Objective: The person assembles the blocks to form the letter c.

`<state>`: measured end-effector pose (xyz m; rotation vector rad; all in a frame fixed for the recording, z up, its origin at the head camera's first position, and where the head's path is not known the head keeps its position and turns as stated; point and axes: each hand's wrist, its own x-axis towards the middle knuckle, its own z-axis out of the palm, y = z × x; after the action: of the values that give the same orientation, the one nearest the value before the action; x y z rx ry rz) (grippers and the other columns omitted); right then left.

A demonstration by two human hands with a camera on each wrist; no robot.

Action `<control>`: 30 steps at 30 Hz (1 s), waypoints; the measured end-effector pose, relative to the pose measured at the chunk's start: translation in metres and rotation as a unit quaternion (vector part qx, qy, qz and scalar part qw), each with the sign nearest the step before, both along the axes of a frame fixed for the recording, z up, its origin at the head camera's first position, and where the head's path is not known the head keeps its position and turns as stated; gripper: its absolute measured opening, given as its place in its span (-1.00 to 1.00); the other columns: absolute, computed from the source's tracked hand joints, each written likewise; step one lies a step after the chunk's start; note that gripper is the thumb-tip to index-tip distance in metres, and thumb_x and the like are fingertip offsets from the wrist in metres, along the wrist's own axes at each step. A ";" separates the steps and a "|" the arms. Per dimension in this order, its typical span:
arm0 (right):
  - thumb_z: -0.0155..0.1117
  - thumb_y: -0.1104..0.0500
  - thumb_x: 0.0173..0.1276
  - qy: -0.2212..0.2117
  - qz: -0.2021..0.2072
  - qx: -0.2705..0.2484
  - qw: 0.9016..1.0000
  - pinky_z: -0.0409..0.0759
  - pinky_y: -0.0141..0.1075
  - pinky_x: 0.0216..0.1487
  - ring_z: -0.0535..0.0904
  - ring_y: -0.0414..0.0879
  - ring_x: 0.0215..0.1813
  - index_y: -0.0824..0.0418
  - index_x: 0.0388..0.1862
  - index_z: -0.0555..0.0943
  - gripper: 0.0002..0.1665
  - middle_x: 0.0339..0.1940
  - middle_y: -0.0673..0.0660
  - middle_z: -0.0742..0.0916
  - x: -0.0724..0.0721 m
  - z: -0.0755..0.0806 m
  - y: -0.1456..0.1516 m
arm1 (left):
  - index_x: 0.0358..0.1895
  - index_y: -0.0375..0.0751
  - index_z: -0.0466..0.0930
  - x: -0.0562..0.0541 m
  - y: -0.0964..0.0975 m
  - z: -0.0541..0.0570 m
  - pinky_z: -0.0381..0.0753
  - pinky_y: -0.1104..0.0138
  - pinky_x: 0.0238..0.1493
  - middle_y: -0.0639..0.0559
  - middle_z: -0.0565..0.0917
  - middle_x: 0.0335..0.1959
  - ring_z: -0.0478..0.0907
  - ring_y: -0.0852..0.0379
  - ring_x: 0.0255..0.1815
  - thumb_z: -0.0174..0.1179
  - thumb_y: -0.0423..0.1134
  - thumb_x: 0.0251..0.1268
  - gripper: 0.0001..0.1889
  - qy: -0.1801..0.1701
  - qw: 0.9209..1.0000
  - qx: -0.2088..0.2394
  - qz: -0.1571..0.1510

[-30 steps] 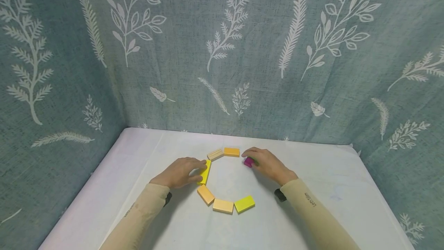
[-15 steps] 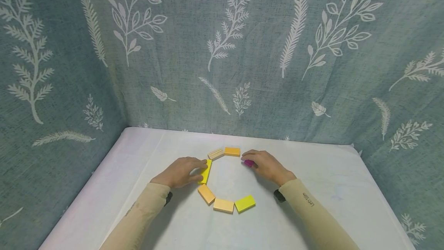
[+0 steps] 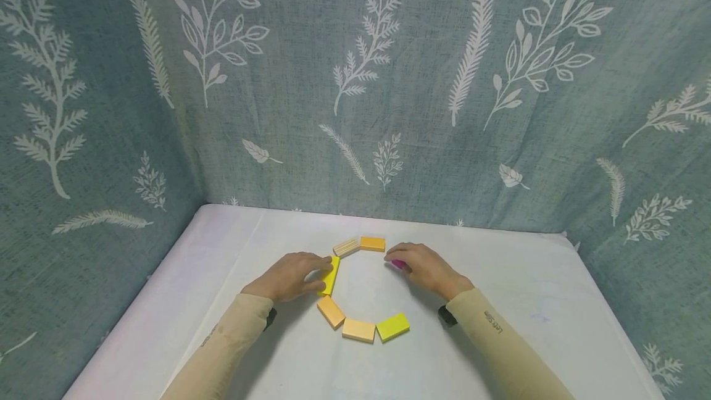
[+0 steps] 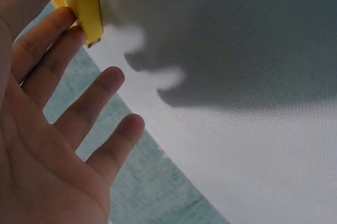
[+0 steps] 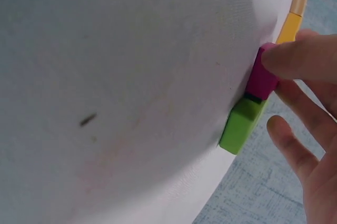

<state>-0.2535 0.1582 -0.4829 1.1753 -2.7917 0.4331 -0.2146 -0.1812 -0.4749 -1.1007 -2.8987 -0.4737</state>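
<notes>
My left hand (image 3: 289,275) holds the long yellow block (image 3: 331,278) on the left of a ring of blocks. In the left wrist view, the thumb and two fingertips touch this yellow block (image 4: 87,6), while the other two fingers stay spread apart from it. On the ring's right side, my right hand (image 3: 424,267) pinches a magenta block (image 3: 397,263), which is mostly covered by the fingers in the head view. The right wrist view shows the thumb on the magenta block (image 5: 261,74). A green block (image 5: 239,126) lies end to end with it.
An orange block (image 3: 372,244) and a striped wooden block (image 3: 347,247) form the ring's back. Along the left front lie a light orange block (image 3: 331,312), a pale wood-coloured block (image 3: 358,330) and a lime block (image 3: 393,326). Patterned curtain (image 3: 311,79) stands behind the white-covered table (image 3: 500,350).
My right hand has shifted slightly left, and the magenta block has turned a little. The green block beside it is now hidden in the head view. My left hand has stayed in place.
</notes>
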 end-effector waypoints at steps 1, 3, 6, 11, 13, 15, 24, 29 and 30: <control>0.37 0.45 0.31 -0.001 -0.002 0.001 1.000 0.59 -0.14 0.30 0.62 -0.04 0.22 0.10 0.13 0.72 -0.55 0.14 0.02 0.72 0.000 0.000 0.000 | 0.19 -0.20 0.66 0.000 0.000 0.000 0.58 0.03 0.27 -0.08 0.60 0.31 0.59 -0.08 0.23 0.41 -0.17 0.30 -0.58 0.001 1.000 0.000 -0.001; 0.38 0.42 0.33 -0.003 -0.007 0.003 1.000 0.59 -0.15 0.29 0.62 -0.04 0.21 0.09 0.13 0.72 -0.57 0.13 0.02 0.72 0.001 0.001 0.000 | 0.19 -0.20 0.66 0.000 0.000 0.000 0.58 0.04 0.27 -0.08 0.60 0.30 0.59 -0.08 0.23 0.41 -0.17 0.30 -0.58 0.002 1.000 0.000 -0.003; 0.39 0.35 0.36 -0.009 -0.017 0.007 1.000 0.60 -0.15 0.28 0.63 -0.05 0.19 0.08 0.14 0.72 -0.61 0.12 0.02 0.72 0.002 0.001 0.001 | 0.19 -0.21 0.66 0.000 0.000 0.001 0.58 0.04 0.27 -0.09 0.60 0.30 0.59 -0.08 0.23 0.40 -0.17 0.31 -0.58 0.000 1.000 0.001 -0.003; 0.43 0.24 0.36 -0.029 -0.045 0.018 0.998 0.61 -0.13 0.27 0.62 -0.06 0.17 0.07 0.16 0.71 -0.61 0.11 0.01 0.72 0.005 0.002 0.002 | 0.20 -0.20 0.66 0.001 0.001 0.001 0.57 0.02 0.28 -0.09 0.59 0.32 0.58 -0.09 0.24 0.40 -0.17 0.31 -0.58 -0.010 1.000 0.004 0.001; 0.46 0.21 0.33 -0.036 -0.057 0.022 0.997 0.60 -0.11 0.28 0.62 -0.05 0.18 0.08 0.17 0.70 -0.58 0.12 0.02 0.71 0.007 0.002 0.003 | 0.20 -0.20 0.66 0.001 0.001 0.002 0.57 0.02 0.28 -0.09 0.59 0.32 0.58 -0.09 0.24 0.40 -0.17 0.32 -0.58 -0.012 1.000 0.002 0.002; 0.47 0.21 0.32 -0.041 -0.069 0.026 0.996 0.59 -0.09 0.30 0.60 -0.03 0.21 0.08 0.19 0.69 -0.56 0.15 0.05 0.70 0.009 0.002 0.005 | 0.20 -0.20 0.66 0.001 0.000 0.002 0.57 0.02 0.27 -0.09 0.59 0.32 0.58 -0.09 0.24 0.40 -0.17 0.31 -0.58 -0.011 1.000 0.000 0.003; 0.51 0.18 0.28 -0.068 -0.126 0.015 0.989 0.57 -0.05 0.33 0.60 0.00 0.21 0.10 0.24 0.67 -0.48 0.17 0.10 0.70 0.014 0.002 0.008 | 0.20 -0.19 0.66 -0.001 0.000 0.000 0.57 0.03 0.27 -0.08 0.59 0.32 0.58 -0.08 0.24 0.40 -0.16 0.32 -0.58 -0.007 1.000 -0.003 0.001; 0.53 0.15 0.26 -0.075 -0.147 -0.004 0.986 0.63 -0.06 0.25 0.63 -0.02 0.10 0.14 0.24 0.66 -0.45 0.11 0.14 0.71 0.016 0.001 0.009 | 0.19 -0.19 0.66 -0.001 -0.001 0.000 0.58 0.03 0.26 -0.09 0.60 0.31 0.59 -0.08 0.23 0.40 -0.17 0.31 -0.59 -0.002 1.000 0.001 -0.005; 0.53 0.15 0.27 -0.073 -0.150 -0.006 0.986 0.64 -0.06 0.24 0.63 -0.02 0.10 0.14 0.24 0.66 -0.45 0.11 0.14 0.71 0.016 0.001 0.010 | 0.19 -0.20 0.66 -0.001 -0.001 0.000 0.58 0.03 0.26 -0.09 0.60 0.31 0.59 -0.08 0.23 0.40 -0.17 0.31 -0.59 -0.002 1.000 0.001 -0.005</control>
<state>-0.2371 0.1679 -0.4820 0.7279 -3.0167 0.5266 -0.2151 -0.1818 -0.4744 -1.1167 -2.8972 -0.4793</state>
